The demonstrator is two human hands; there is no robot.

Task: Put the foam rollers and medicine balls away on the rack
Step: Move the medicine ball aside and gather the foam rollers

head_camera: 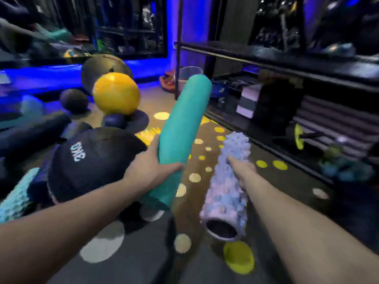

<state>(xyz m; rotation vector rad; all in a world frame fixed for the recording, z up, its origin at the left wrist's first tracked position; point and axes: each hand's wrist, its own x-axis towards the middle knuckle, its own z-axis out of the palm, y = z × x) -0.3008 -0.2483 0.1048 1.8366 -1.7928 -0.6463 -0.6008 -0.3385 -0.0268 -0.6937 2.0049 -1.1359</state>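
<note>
While the left hand (150, 168) clasps a teal foam roller (184, 121) in its fingers, the right hand (244, 171) grips a knobbly lilac foam roller (224, 197), both above the spotted floor (276, 187) near the black rack (266, 61).

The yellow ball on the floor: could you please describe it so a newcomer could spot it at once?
Left of the black rack, balls lie piled on the spotted floor. Towards the back, in front of the biggest black ball, sits the yellow ball. It is the only bright one; its neighbours are all dark.
</note>
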